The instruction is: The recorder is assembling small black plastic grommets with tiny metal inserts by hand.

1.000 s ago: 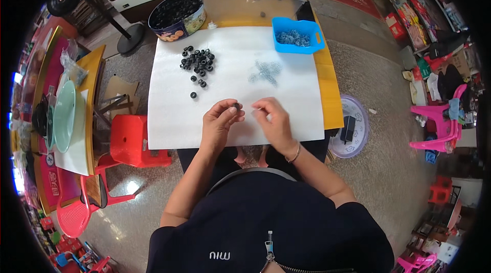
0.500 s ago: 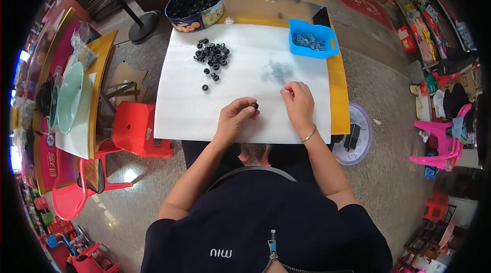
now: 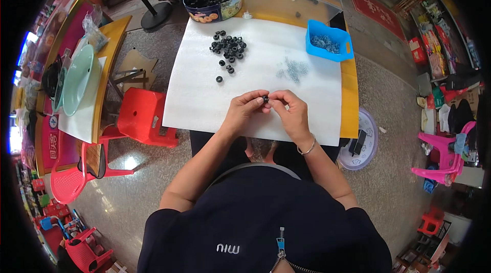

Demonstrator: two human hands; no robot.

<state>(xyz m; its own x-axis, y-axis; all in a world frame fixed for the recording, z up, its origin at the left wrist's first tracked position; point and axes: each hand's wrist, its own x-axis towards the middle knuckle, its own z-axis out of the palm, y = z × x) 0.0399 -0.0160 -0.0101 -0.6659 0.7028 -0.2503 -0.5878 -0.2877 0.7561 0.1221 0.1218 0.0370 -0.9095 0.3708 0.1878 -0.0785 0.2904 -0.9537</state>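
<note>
A cluttered room with a grey speckled floor (image 3: 383, 191) surrounds the yellow-edged table (image 3: 350, 104), most of whose top lies under a white sheet (image 3: 199, 104). At its far left stands a round tin (image 3: 227, 11) full of black pieces; at its far right, a blue basket (image 3: 327, 54) with wiry, bluish contents (too fine to make out singly).

The left hand (image 3: 242, 110) and right hand (image 3: 292, 113) meet over the near part of the sheet. That is the change: half a second ago the right hand was out beside the scatter of small bluish bits (image 3: 293, 70), and now it is back at the left fingertips. The work, I judge, has turned from fetching to handling at the piece itself.

The pile of black pieces (image 3: 231, 47) lies left of the scatter, with a few strays nearer the person. One small black piece (image 3: 265, 99) sits between the hands, held by the left grip at thumb and finger. The right grip is curled close beside it; whether its fingertips pinch anything, I cannot tell.
</note>
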